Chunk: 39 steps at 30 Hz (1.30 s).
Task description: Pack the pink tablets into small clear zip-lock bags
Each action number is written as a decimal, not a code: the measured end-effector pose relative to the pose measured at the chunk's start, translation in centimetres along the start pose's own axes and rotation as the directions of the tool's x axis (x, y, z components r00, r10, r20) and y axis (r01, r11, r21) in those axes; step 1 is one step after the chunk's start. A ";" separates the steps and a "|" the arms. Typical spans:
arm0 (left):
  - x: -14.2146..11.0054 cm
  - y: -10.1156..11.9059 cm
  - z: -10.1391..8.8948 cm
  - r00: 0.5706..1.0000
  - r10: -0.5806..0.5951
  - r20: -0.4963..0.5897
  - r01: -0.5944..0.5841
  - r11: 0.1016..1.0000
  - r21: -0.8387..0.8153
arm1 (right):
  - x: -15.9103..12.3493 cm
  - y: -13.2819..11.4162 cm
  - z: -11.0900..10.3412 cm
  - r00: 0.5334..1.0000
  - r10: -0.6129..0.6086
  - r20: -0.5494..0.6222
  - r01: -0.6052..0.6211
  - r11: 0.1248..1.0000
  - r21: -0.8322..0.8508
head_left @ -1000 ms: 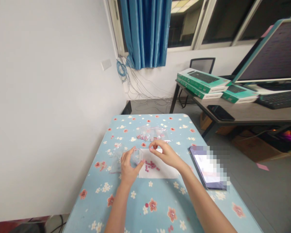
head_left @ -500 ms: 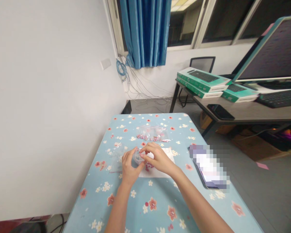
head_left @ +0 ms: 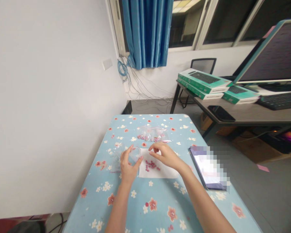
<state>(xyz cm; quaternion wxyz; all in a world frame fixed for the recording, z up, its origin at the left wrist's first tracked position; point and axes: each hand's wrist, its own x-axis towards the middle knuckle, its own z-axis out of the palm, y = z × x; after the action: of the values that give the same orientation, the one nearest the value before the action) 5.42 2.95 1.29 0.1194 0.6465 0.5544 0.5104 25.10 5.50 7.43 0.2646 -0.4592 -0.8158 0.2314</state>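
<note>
Clear round plastic cup (head_left: 135, 154) rests in the left hand's (head_left: 129, 166) wide grip, just beside a white paper sheet (head_left: 160, 171) of pink tablets (head_left: 150, 165); the right hand's (head_left: 166, 156) narrow grip hovers above them, holding nothing visible (tiny pieces want fingertips only).

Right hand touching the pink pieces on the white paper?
No, the right hand sits over the paper's far edge, its fingertips apart from the small pink pieces on the white paper.

Slim bare forearms (head_left: 203, 204) run up from the bottom centre of the frame, tapering to a left hand (head_left: 129, 165) and a right hand (head_left: 166, 156) with long, slender fingers (head_left: 155, 149).
</note>
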 end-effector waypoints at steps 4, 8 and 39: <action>1.0 0.1 0.7 0.997 0.057 -0.042 -0.057 0.998 0.003 | 0.2 0.4 1.6 0.989 0.082 0.120 -0.062 0.985 -0.159; 1.9 -0.1 1.3 0.995 0.088 -0.055 -0.087 0.996 0.027 | 0.3 0.1 3.3 0.977 0.148 0.151 -0.097 0.948 -0.302; 1.2 -1.2 1.4 0.991 0.126 -0.038 -0.124 0.990 0.061 | 0.5 0.8 2.5 0.983 0.180 -0.020 -0.181 0.968 -0.173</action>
<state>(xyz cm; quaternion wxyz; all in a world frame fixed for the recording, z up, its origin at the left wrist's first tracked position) 5.70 4.94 0.43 0.0568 0.6723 0.5298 0.5139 23.79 5.92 5.21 0.2030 -0.5533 -0.7873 0.1812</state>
